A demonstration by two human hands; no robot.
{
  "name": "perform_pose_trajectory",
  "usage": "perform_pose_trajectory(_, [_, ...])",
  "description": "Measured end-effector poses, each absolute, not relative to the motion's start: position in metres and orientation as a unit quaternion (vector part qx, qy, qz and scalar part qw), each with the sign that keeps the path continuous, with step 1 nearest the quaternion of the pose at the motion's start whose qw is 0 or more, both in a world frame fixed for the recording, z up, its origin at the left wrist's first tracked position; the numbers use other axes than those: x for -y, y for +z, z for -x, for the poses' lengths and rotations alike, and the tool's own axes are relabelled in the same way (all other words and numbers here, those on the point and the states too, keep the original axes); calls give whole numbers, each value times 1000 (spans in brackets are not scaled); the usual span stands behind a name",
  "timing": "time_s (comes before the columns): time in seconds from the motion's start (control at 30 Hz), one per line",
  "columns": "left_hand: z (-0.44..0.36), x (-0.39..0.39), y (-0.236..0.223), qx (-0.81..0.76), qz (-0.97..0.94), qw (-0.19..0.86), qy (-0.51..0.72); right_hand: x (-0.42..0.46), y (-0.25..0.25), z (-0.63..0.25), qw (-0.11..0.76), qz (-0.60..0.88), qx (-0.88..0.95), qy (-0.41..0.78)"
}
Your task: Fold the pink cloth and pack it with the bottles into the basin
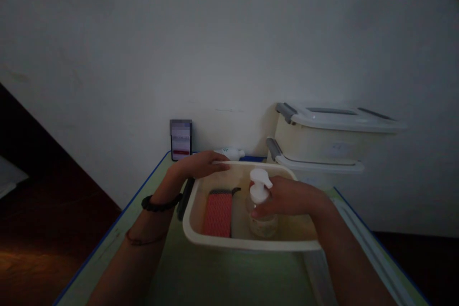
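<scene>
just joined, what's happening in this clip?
A person stands at a green table with an open cream bin on it. The right hand has its grip around a clear pump bottle standing upright inside the bin. The left hand rests on the bin's far rim. A red sponge lies on the bin floor beside the bottle. Two lidded bins are stacked against the wall behind.

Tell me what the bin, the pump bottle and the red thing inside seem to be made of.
The bin looks like cream plastic, smooth with a rolled rim. The pump bottle in the right hand seems clear plastic: the bin shows through it; its pump is opaque white. The red thing looks like a textured sponge or cloth, matte; the dim light leaves that open.
</scene>
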State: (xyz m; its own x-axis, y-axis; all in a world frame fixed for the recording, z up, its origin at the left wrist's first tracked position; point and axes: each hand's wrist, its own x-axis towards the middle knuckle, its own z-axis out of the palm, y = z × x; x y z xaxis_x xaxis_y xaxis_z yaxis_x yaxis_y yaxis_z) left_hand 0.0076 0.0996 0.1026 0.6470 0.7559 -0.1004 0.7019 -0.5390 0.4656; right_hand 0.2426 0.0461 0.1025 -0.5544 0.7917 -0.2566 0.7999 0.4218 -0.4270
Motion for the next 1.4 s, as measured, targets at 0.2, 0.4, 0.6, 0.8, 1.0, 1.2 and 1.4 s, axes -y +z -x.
perform_pose_trajectory(0.2, [-9,-100,103,-427,-867,252,47,-39,107,-241,-31,-482,-854,-193])
perform_pose_trajectory(0.4, [-9,-104,100,-437,-859,260,64,-36,95,-233,-42,-523,-838,-150])
perform_pose_trajectory(0.6, [-8,-105,98,-448,-856,249,69,-40,93,-232,-4,-479,-859,-180])
perform_pose_trajectory(0.8, [-7,-104,98,-432,-870,228,71,-33,96,-197,66,-508,-856,-71])
perform_pose_trajectory(1.0, [-7,-103,97,-420,-875,225,93,-37,86,-187,101,-507,-856,-10])
perform_pose_trajectory(1.2, [-5,-103,95,-411,-871,244,112,-39,82,-201,153,-535,-831,3])
perform_pose_trajectory(1.4, [-4,-105,95,-394,-874,264,108,-30,84,-193,116,-533,-837,39])
